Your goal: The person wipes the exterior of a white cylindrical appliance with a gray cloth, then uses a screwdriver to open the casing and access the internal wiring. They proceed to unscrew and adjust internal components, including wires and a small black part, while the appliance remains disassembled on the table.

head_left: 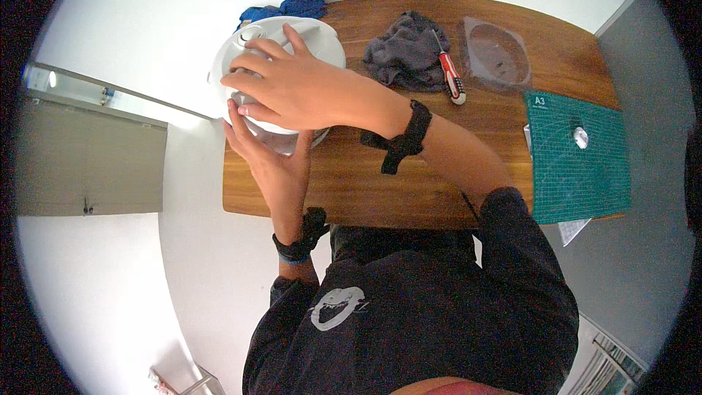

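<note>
A round white lidded container (pixel 330 45) stands at the far left of the table, with a small round knob-like part on its lid and a translucent lower edge. Across the top of the lid lies my right hand (pixel 298 88), palm down with its fingers spread. My left hand (pixel 269 164) holds the near side of the container from below, its fingers up along the side and its thumb on the right. The fingertips of both hands come close together at the left of the lid, and much of the lid is hidden under them.
Behind the container lies a blue cloth (pixel 303 7). To its right are a crumpled dark grey cloth (pixel 402 51), a red and white screwdriver (pixel 451 79) and a clear plastic tray (pixel 496 51). A small shiny object (pixel 580 137) rests on a green cutting mat (pixel 585 183) at the table's right edge.
</note>
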Demonstrator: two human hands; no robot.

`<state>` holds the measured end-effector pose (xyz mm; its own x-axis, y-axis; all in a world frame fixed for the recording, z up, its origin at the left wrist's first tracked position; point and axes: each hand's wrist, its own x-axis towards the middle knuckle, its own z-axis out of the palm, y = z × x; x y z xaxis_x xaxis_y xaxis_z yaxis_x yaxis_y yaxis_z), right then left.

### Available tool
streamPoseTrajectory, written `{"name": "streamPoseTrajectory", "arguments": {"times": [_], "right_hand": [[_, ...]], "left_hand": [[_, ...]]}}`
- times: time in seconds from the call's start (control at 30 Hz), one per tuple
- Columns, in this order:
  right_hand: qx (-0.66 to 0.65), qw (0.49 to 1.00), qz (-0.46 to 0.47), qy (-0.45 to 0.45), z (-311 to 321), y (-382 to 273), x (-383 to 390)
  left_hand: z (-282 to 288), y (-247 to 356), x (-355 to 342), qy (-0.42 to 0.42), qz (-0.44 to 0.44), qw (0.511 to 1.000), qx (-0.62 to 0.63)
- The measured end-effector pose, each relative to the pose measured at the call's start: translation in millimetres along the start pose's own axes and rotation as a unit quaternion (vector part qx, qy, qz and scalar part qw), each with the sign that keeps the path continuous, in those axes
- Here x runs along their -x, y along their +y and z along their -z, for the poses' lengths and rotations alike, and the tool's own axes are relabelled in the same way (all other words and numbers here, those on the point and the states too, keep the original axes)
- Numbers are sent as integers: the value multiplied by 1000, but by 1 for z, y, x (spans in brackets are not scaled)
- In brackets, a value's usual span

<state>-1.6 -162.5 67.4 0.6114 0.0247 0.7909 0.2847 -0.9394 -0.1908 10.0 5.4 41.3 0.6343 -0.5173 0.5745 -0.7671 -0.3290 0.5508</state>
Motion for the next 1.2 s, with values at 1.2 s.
{"name": "streamPoseTrajectory", "arguments": {"times": [1.2], "right_hand": [[233,916,-326,14,102,148,143]], "left_hand": [[24,-14,-88,-145,-118,982,-3]]}}
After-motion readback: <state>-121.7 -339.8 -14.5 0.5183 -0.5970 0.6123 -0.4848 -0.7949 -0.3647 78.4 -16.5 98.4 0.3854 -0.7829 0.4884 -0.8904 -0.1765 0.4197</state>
